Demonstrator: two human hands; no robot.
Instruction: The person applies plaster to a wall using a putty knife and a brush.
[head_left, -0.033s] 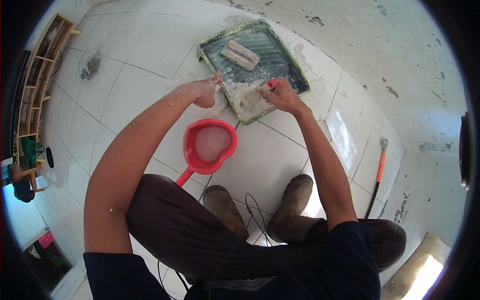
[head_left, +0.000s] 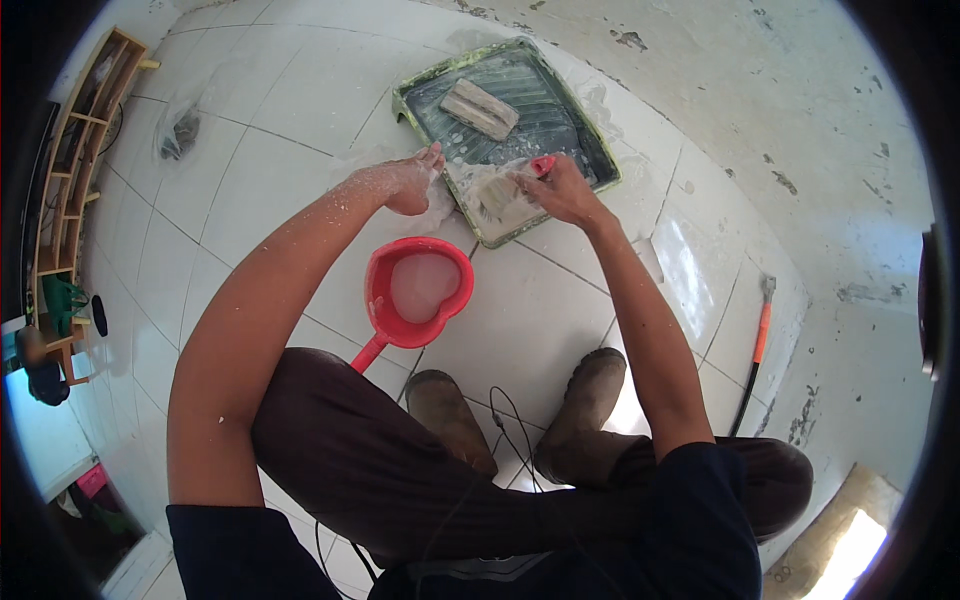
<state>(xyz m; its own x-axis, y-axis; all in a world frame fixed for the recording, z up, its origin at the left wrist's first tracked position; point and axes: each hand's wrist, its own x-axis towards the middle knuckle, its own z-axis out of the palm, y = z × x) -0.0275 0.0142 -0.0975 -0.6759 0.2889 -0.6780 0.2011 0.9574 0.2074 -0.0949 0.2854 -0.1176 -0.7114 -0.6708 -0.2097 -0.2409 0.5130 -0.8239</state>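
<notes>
My left hand (head_left: pixel 410 180) is closed on a crumpled clear plastic bag (head_left: pixel 455 175) with white residue, at the near left corner of a green-rimmed paint tray (head_left: pixel 606 172). My right hand (head_left: pixel 560 192) grips a red handle (head_left: pixel 542 166) over the tray's pale, coated near end; the tool's pale head (head_left: pixel 498 196) is partly obscured by plastic. A worn, rectangular block (head_left: pixel 480 110) lies in the tray's dark upper part. Below my left hand, a red dipper (head_left: pixel 392 325) holds milky liquid.
A wooden shelf (head_left: pixel 52 260) stands at the left. An orange-and-black long-handled tool (head_left: pixel 762 330) lies along the flaking wall (head_left: pixel 850 250) on the right. A cable (head_left: pixel 505 410) loops between my boots. A plastic bag (head_left: pixel 180 130) lies on the tiles at upper left.
</notes>
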